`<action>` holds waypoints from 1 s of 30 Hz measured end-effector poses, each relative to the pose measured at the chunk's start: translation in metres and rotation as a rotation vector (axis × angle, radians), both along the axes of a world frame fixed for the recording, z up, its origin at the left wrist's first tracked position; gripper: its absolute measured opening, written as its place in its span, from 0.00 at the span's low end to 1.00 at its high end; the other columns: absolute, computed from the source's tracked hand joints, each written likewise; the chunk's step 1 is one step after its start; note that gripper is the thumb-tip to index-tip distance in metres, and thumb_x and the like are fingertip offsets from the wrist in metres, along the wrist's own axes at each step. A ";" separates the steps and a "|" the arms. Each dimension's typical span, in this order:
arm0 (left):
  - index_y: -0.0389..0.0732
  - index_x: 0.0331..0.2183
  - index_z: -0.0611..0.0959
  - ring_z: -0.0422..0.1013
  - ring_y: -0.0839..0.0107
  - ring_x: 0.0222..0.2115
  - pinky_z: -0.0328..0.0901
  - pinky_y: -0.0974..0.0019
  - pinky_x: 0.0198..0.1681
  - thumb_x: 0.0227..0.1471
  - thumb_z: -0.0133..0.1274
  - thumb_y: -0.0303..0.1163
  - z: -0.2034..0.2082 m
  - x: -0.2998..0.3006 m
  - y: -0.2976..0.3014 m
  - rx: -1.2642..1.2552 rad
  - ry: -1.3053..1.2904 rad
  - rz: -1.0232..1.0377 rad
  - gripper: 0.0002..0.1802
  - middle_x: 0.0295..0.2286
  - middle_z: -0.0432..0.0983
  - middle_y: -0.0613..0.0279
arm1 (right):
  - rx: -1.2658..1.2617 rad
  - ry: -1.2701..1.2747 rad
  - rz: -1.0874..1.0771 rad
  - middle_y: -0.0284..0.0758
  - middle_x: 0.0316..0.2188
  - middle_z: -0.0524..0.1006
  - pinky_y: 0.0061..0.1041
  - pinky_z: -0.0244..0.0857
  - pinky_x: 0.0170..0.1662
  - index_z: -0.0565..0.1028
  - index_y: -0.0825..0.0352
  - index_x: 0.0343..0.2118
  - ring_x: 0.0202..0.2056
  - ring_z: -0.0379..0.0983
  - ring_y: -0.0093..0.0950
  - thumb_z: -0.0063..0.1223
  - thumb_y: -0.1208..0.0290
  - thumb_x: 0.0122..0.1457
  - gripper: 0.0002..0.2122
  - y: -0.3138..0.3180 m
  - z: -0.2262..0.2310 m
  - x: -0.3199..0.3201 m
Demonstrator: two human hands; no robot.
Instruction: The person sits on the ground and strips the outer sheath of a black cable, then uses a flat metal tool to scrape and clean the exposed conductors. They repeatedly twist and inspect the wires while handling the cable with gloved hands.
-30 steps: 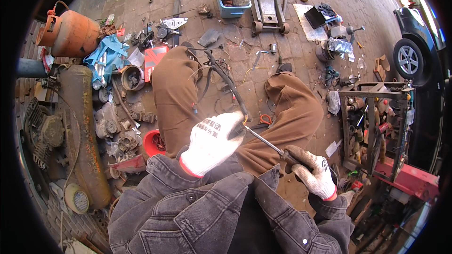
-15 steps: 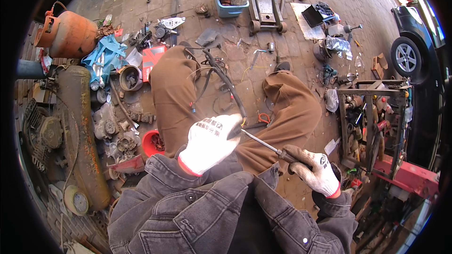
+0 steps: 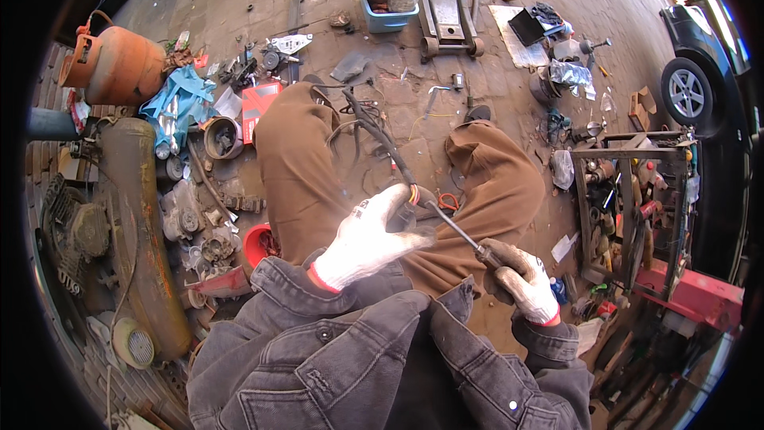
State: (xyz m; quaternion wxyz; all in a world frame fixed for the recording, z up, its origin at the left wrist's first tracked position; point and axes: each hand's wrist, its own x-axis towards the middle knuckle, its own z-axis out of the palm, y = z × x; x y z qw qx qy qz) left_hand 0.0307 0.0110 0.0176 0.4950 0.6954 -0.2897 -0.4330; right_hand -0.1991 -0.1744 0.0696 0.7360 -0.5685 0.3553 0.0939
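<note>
Nearest to us, the right hand (image 3: pixel 523 283), in a white knitted glove with a red cuff and darkened fingers, closes round the handle of a slender, steel-shafted screwdriver (image 3: pixel 459 231), whose shaft slants forward and leftward from the fist. The left hand (image 3: pixel 368 235), gloved alike, stands with its thumb well apart from its fingers; these lie at the near end of a long, black-covered, flexible cable (image 3: pixel 387 146), though we cannot tell how firmly they hold it. At that end, just beside the left fingers, we note a short bundle of thin yellow and reddish wires (image 3: pixel 414 195). The screwdriver's tip lies close by; whether it touches them we cannot make out.

We judge the work to be partway: the wires show clear of the covering at the near end, whereas ahead of the left hand the black covering runs on along most of the cable. The state of the thinner strands at its far end is too small for us to tell.

Ahead of the screwdriver lies an orange loop of thin wire (image 3: pixel 448 202); left of the left hand, a round red plastic bowl (image 3: pixel 255 245). Farther ahead of both hands we find a light-blue rectangular plastic tub (image 3: pixel 390 22) and, beside it, a long grey metal floor jack (image 3: pixel 444 0).
</note>
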 end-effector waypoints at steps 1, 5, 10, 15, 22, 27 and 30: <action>0.36 0.47 0.78 0.74 0.68 0.43 0.67 0.66 0.51 0.44 0.64 0.33 0.000 0.001 -0.001 0.031 0.001 0.006 0.27 0.40 0.78 0.57 | -0.019 0.032 0.029 0.26 0.27 0.72 0.15 0.52 0.26 0.70 0.72 0.60 0.25 0.60 0.13 0.57 0.59 0.64 0.27 0.000 0.002 -0.001; 0.36 0.48 0.78 0.75 0.65 0.43 0.67 0.63 0.50 0.46 0.64 0.36 -0.006 -0.003 0.000 0.011 -0.005 0.048 0.28 0.41 0.78 0.55 | -0.171 0.032 0.105 0.32 0.32 0.79 0.16 0.57 0.26 0.71 0.71 0.59 0.25 0.67 0.15 0.58 0.57 0.62 0.27 0.005 0.004 0.002; 0.47 0.52 0.77 0.77 0.61 0.37 0.70 0.60 0.40 0.47 0.64 0.58 -0.016 -0.006 0.001 -0.073 -0.192 0.075 0.36 0.36 0.80 0.56 | -0.187 0.062 0.150 0.30 0.31 0.77 0.15 0.58 0.27 0.71 0.71 0.59 0.25 0.66 0.15 0.55 0.62 0.64 0.24 0.007 0.007 0.005; 0.43 0.51 0.77 0.78 0.57 0.35 0.71 0.58 0.37 0.49 0.62 0.59 -0.015 -0.011 0.002 -0.006 -0.395 0.115 0.37 0.35 0.80 0.55 | -0.243 0.011 0.138 0.31 0.31 0.79 0.14 0.56 0.27 0.71 0.71 0.59 0.24 0.65 0.14 0.52 0.66 0.65 0.22 0.014 0.003 0.003; 0.38 0.51 0.78 0.76 0.55 0.38 0.71 0.60 0.41 0.50 0.57 0.63 -0.026 -0.013 0.004 -0.036 -0.576 0.144 0.40 0.40 0.79 0.52 | -0.321 0.011 0.176 0.28 0.29 0.76 0.14 0.54 0.26 0.70 0.70 0.60 0.24 0.61 0.12 0.50 0.68 0.65 0.21 0.018 0.000 0.005; 0.36 0.51 0.78 0.77 0.53 0.36 0.71 0.59 0.40 0.50 0.58 0.63 -0.042 -0.014 0.007 -0.076 -0.697 0.157 0.41 0.38 0.79 0.51 | -0.333 0.047 0.185 0.27 0.27 0.75 0.14 0.53 0.26 0.71 0.70 0.60 0.23 0.59 0.12 0.48 0.69 0.66 0.20 0.021 0.002 0.007; 0.35 0.51 0.77 0.77 0.52 0.36 0.71 0.58 0.40 0.50 0.57 0.62 -0.045 -0.014 0.008 -0.084 -0.786 0.156 0.41 0.38 0.79 0.50 | -0.323 0.027 0.179 0.27 0.27 0.74 0.14 0.52 0.26 0.71 0.70 0.60 0.23 0.59 0.11 0.48 0.69 0.67 0.20 0.023 0.004 0.008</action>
